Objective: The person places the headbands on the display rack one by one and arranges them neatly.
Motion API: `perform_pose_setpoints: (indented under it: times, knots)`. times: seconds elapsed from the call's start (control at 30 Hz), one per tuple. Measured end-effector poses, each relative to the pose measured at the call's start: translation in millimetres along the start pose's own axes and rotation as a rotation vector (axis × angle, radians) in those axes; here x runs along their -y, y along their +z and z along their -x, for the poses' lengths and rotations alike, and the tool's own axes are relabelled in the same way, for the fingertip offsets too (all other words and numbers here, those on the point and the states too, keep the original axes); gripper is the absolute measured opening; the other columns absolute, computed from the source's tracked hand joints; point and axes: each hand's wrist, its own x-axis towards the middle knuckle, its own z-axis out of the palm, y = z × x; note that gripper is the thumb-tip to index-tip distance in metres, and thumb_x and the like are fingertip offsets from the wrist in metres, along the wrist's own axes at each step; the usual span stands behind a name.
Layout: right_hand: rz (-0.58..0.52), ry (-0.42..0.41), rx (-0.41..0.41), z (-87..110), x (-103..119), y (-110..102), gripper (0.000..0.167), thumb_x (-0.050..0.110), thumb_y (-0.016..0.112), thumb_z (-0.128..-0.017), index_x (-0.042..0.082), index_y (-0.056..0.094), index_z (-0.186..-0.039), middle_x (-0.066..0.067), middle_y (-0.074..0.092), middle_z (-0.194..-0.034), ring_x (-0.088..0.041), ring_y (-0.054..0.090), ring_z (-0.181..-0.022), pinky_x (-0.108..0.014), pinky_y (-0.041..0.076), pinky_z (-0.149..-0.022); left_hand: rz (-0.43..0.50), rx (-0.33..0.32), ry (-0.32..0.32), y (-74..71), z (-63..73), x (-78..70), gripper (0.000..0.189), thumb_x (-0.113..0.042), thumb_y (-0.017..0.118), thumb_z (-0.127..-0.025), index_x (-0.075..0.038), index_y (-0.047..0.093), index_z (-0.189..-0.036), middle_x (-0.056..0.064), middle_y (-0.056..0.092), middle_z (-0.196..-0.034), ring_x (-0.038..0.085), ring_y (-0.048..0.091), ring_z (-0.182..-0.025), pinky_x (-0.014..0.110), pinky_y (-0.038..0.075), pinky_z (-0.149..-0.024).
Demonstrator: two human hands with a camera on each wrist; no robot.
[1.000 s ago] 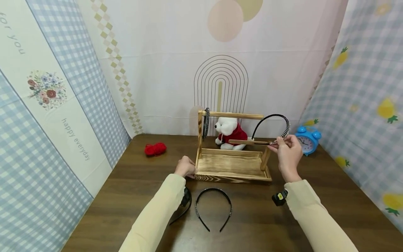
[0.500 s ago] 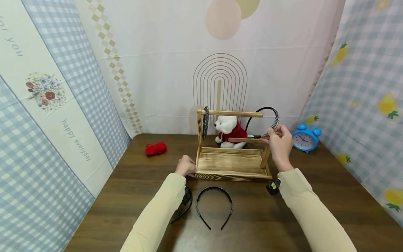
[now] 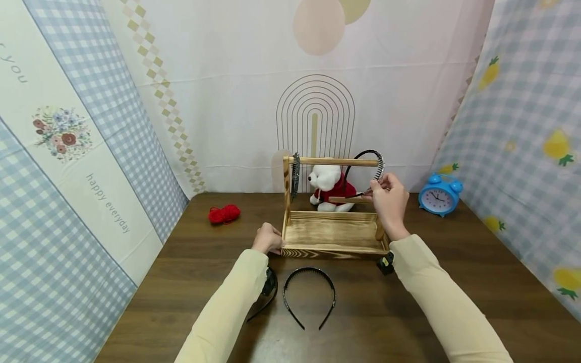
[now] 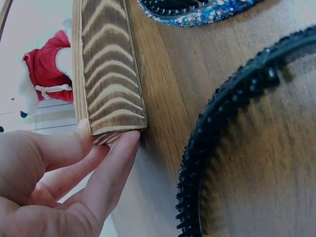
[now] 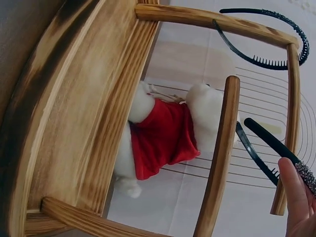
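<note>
My left hand pinches the front left corner of a wooden rack, thumb and fingers on its tray edge in the left wrist view. My right hand holds a black toothed headband with a sparkly outer side at the free end of the rack's upper bar. In the right wrist view that bar appears to pass between the held headband's two ends. Another headband hangs on the bar beside the left post. One more headband lies flat before the rack.
A further headband is partly covered by my left forearm. Behind the rack sits a white plush dog in red clothing. Red yarn lies at the left, a blue alarm clock at the right. A shorter lower bar crosses near the held headband.
My right hand has moved left with the headband, bringing it from beyond the upper bar's free end to around that end. The left hand has stayed on the rack corner.
</note>
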Motion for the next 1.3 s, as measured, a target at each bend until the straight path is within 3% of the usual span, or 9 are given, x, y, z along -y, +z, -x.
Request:
perform_pose_setpoints:
  times: [0.17, 0.27, 0.4, 0.53, 0.77, 1.03, 1.3]
  knots:
    - [0.045, -0.035, 0.025, -1.1, 4, 5, 0.018, 0.012, 0.063, -0.092, 0.003, 0.053, -0.080, -0.009, 0.066, -0.076, -0.007, 0.068, -0.055, -0.023, 0.059, -0.052, 0.003, -0.006, 0.000, -1.6, -0.3, 0.2, 0.027, 0.003, 0.075, -0.080, 0.011, 0.069, -0.105, 0.030, 0.065, -0.104, 0.033, 0.073, -0.066, 0.032, 0.063, -0.056]
    - [0.104, -0.062, 0.023, -0.7, 5, 8, 0.018, 0.014, 0.064, -0.091, 0.005, 0.054, -0.080, -0.007, 0.064, -0.074, -0.002, 0.063, -0.053, -0.016, 0.048, -0.048, -0.012, -0.006, -0.010, -1.7, -1.3, 0.1, 0.027, 0.001, 0.075, -0.081, 0.010, 0.070, -0.106, 0.028, 0.067, -0.103, 0.032, 0.073, -0.065, 0.032, 0.063, -0.057]
    - [0.116, -0.071, 0.033, -0.3, 8, 13, 0.015, 0.014, 0.063, -0.090, 0.005, 0.055, -0.081, -0.006, 0.062, -0.073, 0.003, 0.056, -0.053, -0.016, 0.041, -0.047, -0.033, -0.005, -0.024, -2.2, -2.4, -1.0, 0.026, -0.002, 0.075, -0.082, 0.007, 0.071, -0.106, 0.026, 0.068, -0.104, 0.030, 0.073, -0.065, 0.032, 0.063, -0.058]
    - [0.080, -0.066, 0.062, 0.5, 10, 19, 0.014, 0.012, 0.062, -0.091, 0.003, 0.055, -0.082, -0.010, 0.063, -0.075, 0.000, 0.060, -0.052, -0.016, 0.046, -0.045, -0.035, -0.004, -0.026, -3.1, -3.4, -1.2, 0.026, -0.002, 0.075, -0.082, 0.007, 0.071, -0.106, 0.026, 0.068, -0.103, 0.030, 0.073, -0.065, 0.032, 0.063, -0.058]
    - [0.208, -0.098, 0.064, 3.2, 11, 23, 0.020, 0.022, 0.063, -0.093, 0.008, 0.056, -0.080, -0.006, 0.065, -0.076, -0.003, 0.057, -0.057, -0.029, 0.040, -0.053, -0.024, -0.007, -0.021, -0.2, -2.0, -2.4, 0.026, 0.000, 0.076, -0.081, 0.008, 0.071, -0.106, 0.026, 0.069, -0.100, 0.029, 0.073, -0.064, 0.032, 0.063, -0.057]
    - [0.170, -0.157, 0.114, 5.0, 13, 33, 0.021, 0.017, 0.061, -0.093, 0.006, 0.052, -0.079, -0.011, 0.062, -0.075, -0.020, 0.053, -0.063, -0.030, 0.041, -0.056, 0.027, 0.001, -0.016, 0.8, 1.1, -2.0, 0.027, 0.004, 0.074, -0.081, 0.010, 0.070, -0.107, 0.027, 0.070, -0.097, 0.030, 0.073, -0.066, 0.033, 0.063, -0.058]
    - [0.185, -0.164, 0.146, 10.7, 15, 45, 0.021, 0.016, 0.062, -0.093, 0.007, 0.051, -0.078, -0.010, 0.063, -0.073, -0.020, 0.056, -0.058, -0.031, 0.042, -0.054, 0.025, 0.000, -0.014, 0.9, 2.1, -0.6, 0.031, 0.004, 0.075, -0.081, 0.011, 0.069, -0.110, 0.027, 0.069, -0.101, 0.032, 0.074, -0.068, 0.032, 0.063, -0.058]
